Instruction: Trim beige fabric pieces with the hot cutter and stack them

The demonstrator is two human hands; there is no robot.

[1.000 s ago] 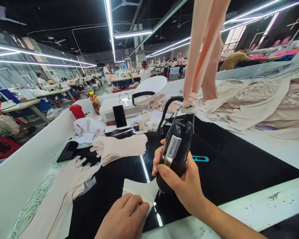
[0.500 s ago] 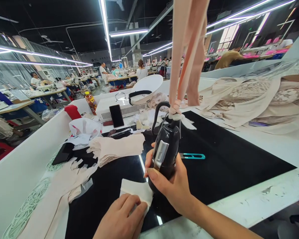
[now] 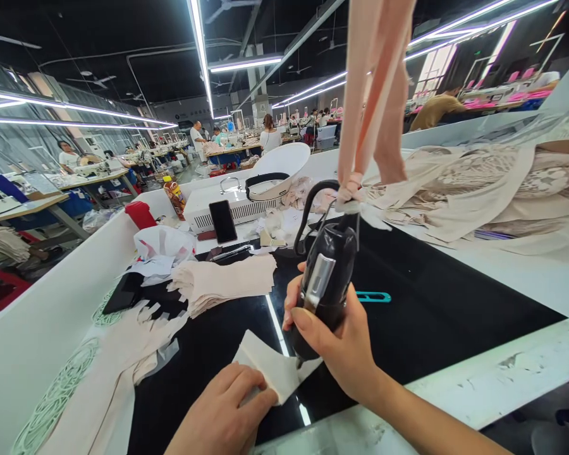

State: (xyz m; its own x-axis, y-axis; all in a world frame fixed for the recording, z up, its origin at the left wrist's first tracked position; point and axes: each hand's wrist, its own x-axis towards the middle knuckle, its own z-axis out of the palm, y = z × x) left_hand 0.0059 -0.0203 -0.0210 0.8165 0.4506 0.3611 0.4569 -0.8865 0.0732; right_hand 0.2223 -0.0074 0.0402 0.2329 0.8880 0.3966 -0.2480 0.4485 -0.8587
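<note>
My right hand [image 3: 344,351] is wrapped around a black hand-held electric tool [image 3: 329,272] with a silver plate on its side. The tool leans, its narrow lower tip at the edge of a small cream fabric piece [image 3: 265,357]. Beige cloth strips [image 3: 370,95] are knotted to the tool's top, and a black cord loops beside it. With curled fingers, my left hand [image 3: 230,404] holds the fabric piece by its near side over the glossy black board [image 3: 431,316]. Part of the fabric is hidden behind my left fingers.
Teal thread snips [image 3: 377,297] lie right of the tool. Further back sit a stack of cut fabric [image 3: 232,281], a phone [image 3: 222,221] and a white box [image 3: 203,215]. Long fabric strips [image 3: 109,360] and green cord coils [image 3: 57,392] line the left. Beige garments [image 3: 455,189] are heaped right.
The tool in my right hand has moved right and slightly down. The fabric piece has turned and stretches further right, its corner lifted. My left hand has shifted slightly left.
</note>
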